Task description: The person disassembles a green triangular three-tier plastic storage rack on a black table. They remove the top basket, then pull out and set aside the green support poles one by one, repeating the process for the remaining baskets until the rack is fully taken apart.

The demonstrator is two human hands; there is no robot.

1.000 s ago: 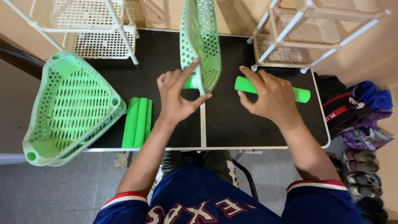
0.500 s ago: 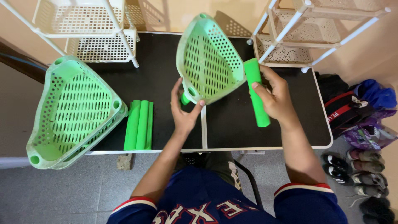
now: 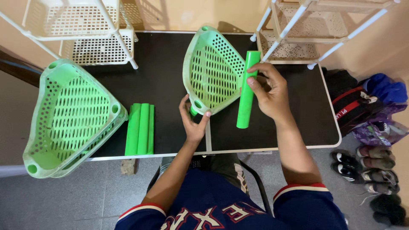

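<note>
My left hand (image 3: 194,121) grips the near corner of a green perforated triangular shelf tray (image 3: 211,70), holding it tilted up above the black table (image 3: 162,68), its inside facing me. A short green tube end pokes out under that corner by my fingers. My right hand (image 3: 268,91) is shut on a green plastic tube (image 3: 247,91), held nearly upright right beside the tray's right edge.
Two more green trays (image 3: 70,113) are stacked at the table's left edge. Three green tubes (image 3: 140,128) lie side by side near the front edge. White tiered racks (image 3: 81,30) (image 3: 315,25) stand at the back left and right. Bags and shoes (image 3: 370,123) sit on the floor at right.
The tray has turned from edge-on to facing me. My right hand lifted the tube off the table, swung it from lying flat to nearly upright, and brought it against the tray's right edge.
</note>
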